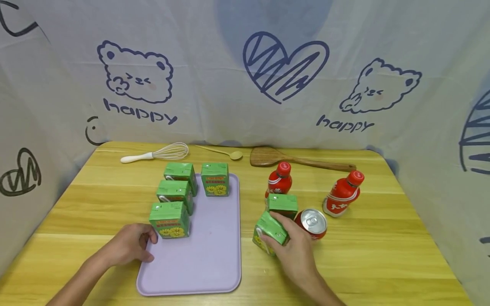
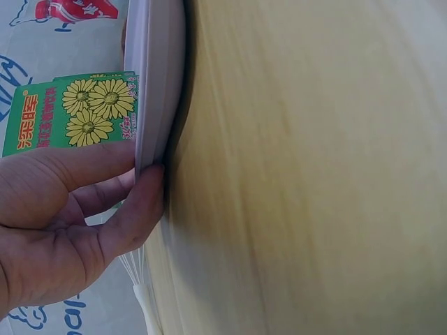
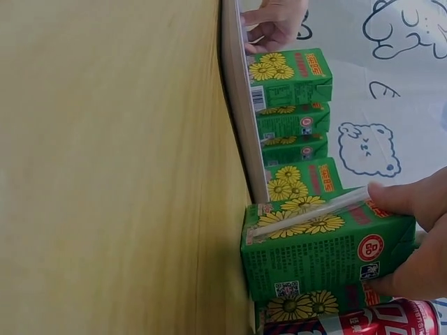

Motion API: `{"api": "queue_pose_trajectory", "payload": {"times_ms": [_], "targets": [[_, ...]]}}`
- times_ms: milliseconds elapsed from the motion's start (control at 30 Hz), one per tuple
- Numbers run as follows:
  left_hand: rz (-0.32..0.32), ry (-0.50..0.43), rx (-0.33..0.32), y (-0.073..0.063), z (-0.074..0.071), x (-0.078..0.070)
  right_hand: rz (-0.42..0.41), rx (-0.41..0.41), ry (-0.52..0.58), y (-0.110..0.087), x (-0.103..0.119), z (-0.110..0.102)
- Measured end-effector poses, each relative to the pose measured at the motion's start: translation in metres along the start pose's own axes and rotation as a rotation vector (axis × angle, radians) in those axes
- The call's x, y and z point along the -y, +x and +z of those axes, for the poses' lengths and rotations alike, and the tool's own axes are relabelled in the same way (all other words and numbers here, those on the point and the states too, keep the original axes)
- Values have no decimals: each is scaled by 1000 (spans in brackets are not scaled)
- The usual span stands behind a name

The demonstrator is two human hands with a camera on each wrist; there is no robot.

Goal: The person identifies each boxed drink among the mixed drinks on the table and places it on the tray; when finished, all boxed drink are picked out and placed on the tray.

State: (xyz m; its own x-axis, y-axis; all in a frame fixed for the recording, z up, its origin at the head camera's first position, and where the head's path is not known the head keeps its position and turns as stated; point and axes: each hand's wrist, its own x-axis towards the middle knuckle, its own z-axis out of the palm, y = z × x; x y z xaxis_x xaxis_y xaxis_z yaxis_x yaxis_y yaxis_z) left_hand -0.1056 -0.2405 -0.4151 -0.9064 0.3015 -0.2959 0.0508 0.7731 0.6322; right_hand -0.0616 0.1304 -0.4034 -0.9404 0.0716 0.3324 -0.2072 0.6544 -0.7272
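At the tray's left edge, my left hand (image 1: 130,243) pinches the rim of the lilac tray (image 1: 203,267), thumb against the rim's outer side in the left wrist view. Several green drink cartons with yellow flowers stand on the tray: a column along its left side, the front carton (image 1: 170,221) close to my left fingers, and another carton (image 1: 215,180) at the back right. Right of the tray, my right hand (image 1: 298,255) grips a green drink carton (image 3: 321,251) by its upper part, a wrapped straw on its side. Another green carton (image 1: 283,203) stands just behind it.
A red soda can (image 1: 314,223) stands beside my right hand. Behind are two red bottles, a nearer one (image 1: 280,178) and another (image 1: 342,195) farther right. Along the table's back edge lie a whisk (image 1: 153,153), a small spoon (image 1: 235,155) and a wooden spatula (image 1: 298,159).
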Motion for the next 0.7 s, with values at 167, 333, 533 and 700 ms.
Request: {"api": "queue_pose_trajectory", "payload": {"times_ms": [167,333,533,700], "targets": [[3,-2,-2,0,0,0,-24,3,2,3,2,0],[6,-6,-2,-1,0,0,-33,13,7,7,6,-1],[28,-3,-9,-1,-1,0,-34,48,25,14,12,-2],[40,2,-14,-2,0,0,-41,93,23,21,17,-1]]}}
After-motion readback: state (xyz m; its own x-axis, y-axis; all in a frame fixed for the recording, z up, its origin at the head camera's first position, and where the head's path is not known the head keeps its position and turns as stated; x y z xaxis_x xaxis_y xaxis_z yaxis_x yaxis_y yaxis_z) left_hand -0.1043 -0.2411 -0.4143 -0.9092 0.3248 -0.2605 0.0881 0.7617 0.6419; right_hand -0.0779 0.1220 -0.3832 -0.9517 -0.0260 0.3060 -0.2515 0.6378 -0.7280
